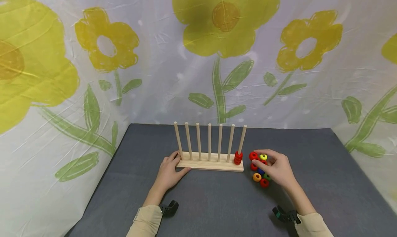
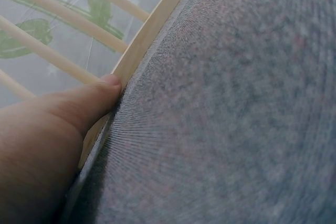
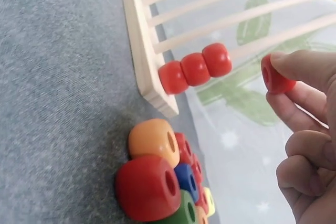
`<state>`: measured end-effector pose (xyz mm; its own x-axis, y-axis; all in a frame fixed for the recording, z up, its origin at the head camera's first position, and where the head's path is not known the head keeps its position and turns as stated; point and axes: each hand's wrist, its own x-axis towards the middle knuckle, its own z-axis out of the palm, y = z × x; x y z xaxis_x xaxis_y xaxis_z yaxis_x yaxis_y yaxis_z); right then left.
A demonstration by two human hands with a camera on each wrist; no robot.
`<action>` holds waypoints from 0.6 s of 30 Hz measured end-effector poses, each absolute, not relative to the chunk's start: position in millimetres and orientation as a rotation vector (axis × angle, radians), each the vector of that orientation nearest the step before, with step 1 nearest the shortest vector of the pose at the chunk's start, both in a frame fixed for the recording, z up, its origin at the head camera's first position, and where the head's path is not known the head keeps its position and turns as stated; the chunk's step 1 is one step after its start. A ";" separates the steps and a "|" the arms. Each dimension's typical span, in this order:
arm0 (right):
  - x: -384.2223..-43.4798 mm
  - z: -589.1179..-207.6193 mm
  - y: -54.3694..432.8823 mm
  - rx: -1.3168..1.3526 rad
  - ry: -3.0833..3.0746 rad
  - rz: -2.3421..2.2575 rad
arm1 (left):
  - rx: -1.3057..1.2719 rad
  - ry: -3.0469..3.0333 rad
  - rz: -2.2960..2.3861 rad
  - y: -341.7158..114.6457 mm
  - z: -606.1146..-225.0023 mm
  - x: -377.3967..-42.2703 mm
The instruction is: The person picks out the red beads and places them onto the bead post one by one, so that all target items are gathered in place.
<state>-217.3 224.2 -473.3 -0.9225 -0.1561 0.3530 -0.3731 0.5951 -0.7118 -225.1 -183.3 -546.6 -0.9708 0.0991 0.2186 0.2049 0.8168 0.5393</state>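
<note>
A wooden peg stand [image 1: 214, 165] stands on the table with several upright pegs. Three red beads [image 3: 195, 69] are stacked on its rightmost peg. My left hand [image 1: 169, 171] grips the stand's left end, its thumb [image 2: 94, 100] against the front edge of the base and the other fingers around the end. To the right of the stand, my right hand [image 1: 279, 168] pinches a red bead [image 3: 281, 81] between thumb and index finger, above the loose beads. The hole of this bead shows in the right wrist view, and the remaining fingers are curled in.
Below the right hand lies a tight group of loose beads: an orange bead [image 1: 256, 177], a red bead [image 1: 264, 183], a green bead [image 3: 184, 211], a blue bead [image 3: 186, 180], a yellow bead [image 1: 263, 157] and others. Behind the dark table [image 1: 217, 206] hangs a flower-printed cloth [image 1: 161, 92].
</note>
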 end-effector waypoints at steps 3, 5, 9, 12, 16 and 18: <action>-218.3 -470.8 222.6 0.438 -2.563 1.240 | -0.236 -2.822 -0.870 -183.4 -546.4 -225.6; -218.7 -468.9 221.2 0.446 -2.550 1.247 | -0.233 -2.822 -0.873 -183.3 -545.9 -225.6; -218.8 -465.3 218.1 0.463 -2.525 1.268 | -0.230 -2.831 -0.874 -183.4 -545.1 -225.5; -219.3 -463.0 216.0 0.463 -2.514 1.278 | -0.222 -2.838 -0.880 -183.3 -544.9 -225.4; -220.2 -461.4 214.2 0.467 -2.502 1.287 | -0.217 -2.841 -0.882 -183.1 -545.1 -225.5; -220.5 -461.0 213.8 0.470 -2.502 1.280 | -0.214 -2.843 -0.888 -183.0 -545.0 -225.4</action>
